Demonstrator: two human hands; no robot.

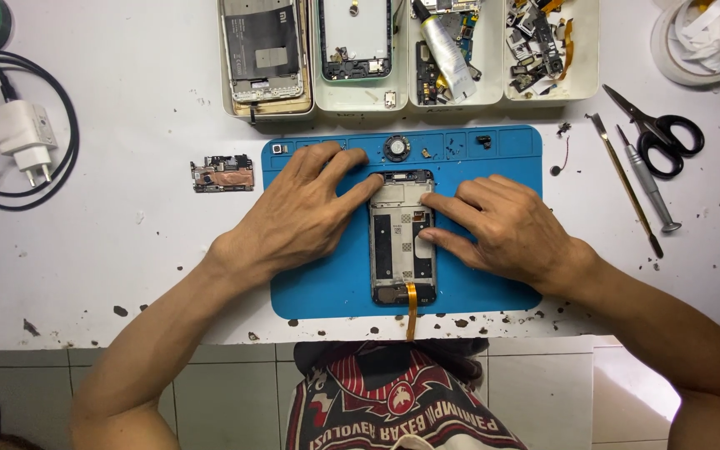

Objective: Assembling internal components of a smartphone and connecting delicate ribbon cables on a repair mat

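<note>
An opened phone frame [400, 250] lies face down on a blue work mat [493, 167], with an orange flex ribbon [411, 310] hanging off its near end. My left hand [297, 208] rests flat on the mat and its forefinger touches the frame's top left corner. My right hand [506, 229] lies to the right of the frame, with thumb and forefinger pressing on its right side. Neither hand grips anything.
A circuit board [222, 174] lies left of the mat. Behind the mat stand white trays [493, 92] with phone shells, a tube and several small parts. Scissors [658, 133], a screwdriver [648, 182] and a thin pry tool [626, 185] lie to the right, a charger with cable [22, 142] at the left.
</note>
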